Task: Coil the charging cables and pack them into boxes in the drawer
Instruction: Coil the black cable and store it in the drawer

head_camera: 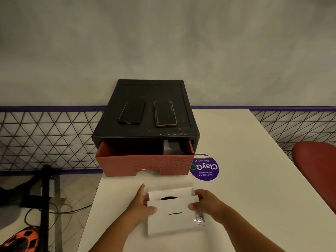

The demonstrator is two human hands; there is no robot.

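Two hands work at a white surface (pixel 236 142), where one open white box (pixel 171 193) lies near the front edge with one dark coiled cable (pixel 169 198) showing inside it. The left hand (pixel 143 202) and the right hand (pixel 207 204) each pinch one side of a single white lid (pixel 172 220), thumbs on its top face and fingers curled behind. The lid is tilted over the near half of the box and leaves the far half uncovered. One short dark line marks the lid's top.

Beyond the box stands one black drawer unit (pixel 151 91) with its one reddish drawer (pixel 145 163) pulled partly out. One more white box (pixel 171 148) sits in the drawer's right-hand corner; the rest of the inside is too dark to make out.

Two phones lie side by side, apart, screens up, on top of the unit: a black phone (pixel 132 112) on the left and a gold-edged phone (pixel 165 113) on the right.

One round purple sticker (pixel 204 167) is on the surface just right of the drawer front. One small clear plastic scrap (pixel 200 218) lies under the right hand, beside the lid. One red chair (pixel 316 170) stands at the right edge, and one orange and black helmet (pixel 23 239) rests on the floor at lower left.
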